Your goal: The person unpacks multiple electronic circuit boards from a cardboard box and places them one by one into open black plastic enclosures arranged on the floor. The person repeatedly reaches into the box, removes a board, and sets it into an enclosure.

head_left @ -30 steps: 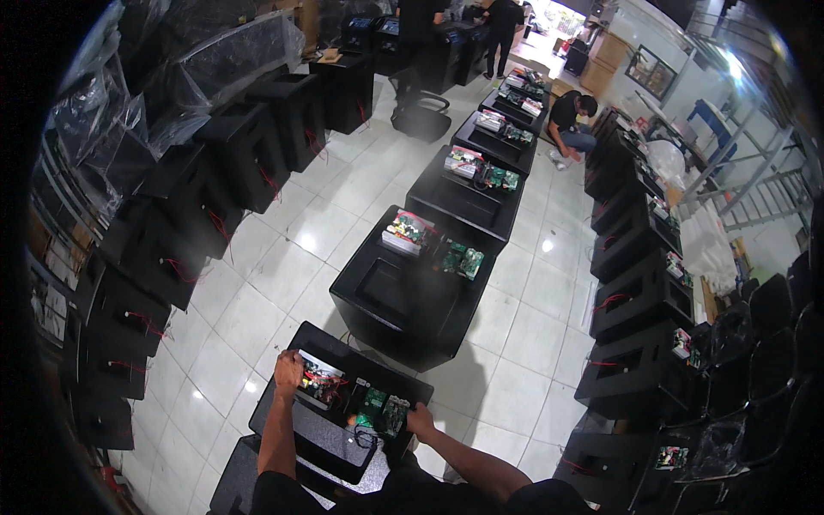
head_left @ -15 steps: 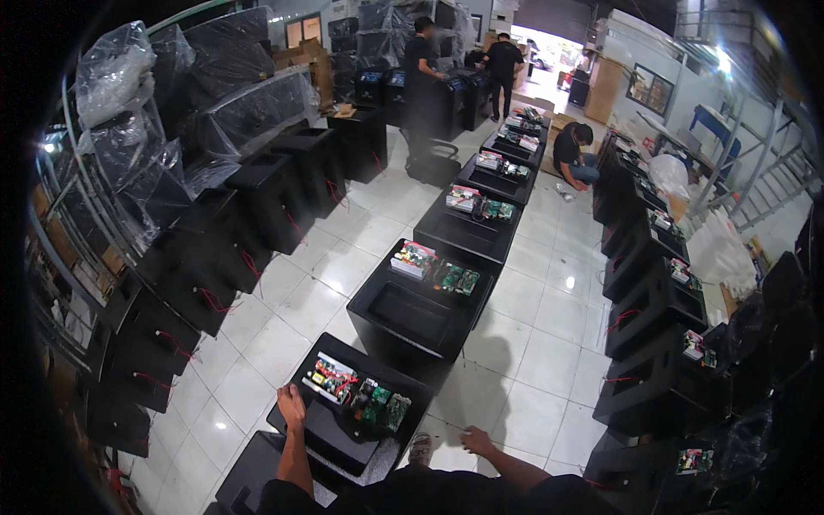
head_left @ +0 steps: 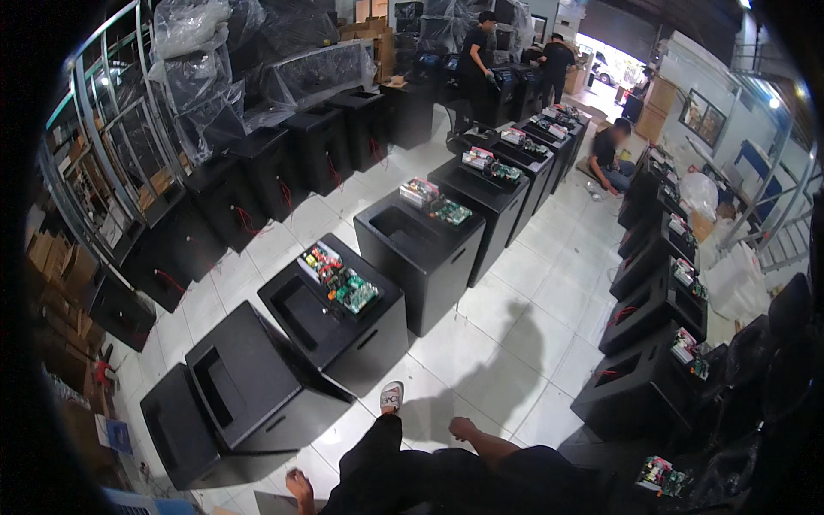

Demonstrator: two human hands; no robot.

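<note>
white floor tiles [head_left: 438,371] lie under my left hand [head_left: 299,483], its fingers loosely bent around nothing i can see. my right hand [head_left: 463,428] is half curled above the floor; whether it grips anything, i cannot tell. ahead and left of my left fingers, apart from them, stands a slotted black cabinet [head_left: 262,378]. beyond it, another black cabinet [head_left: 341,332] bears circuit boards [head_left: 339,275], well forward of both hands. farthest, a person [head_left: 608,153] sits low.

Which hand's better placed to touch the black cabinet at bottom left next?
Probably your left hand: it's closer to that black cabinet, while your right hand is beyond your forward leg.
</note>
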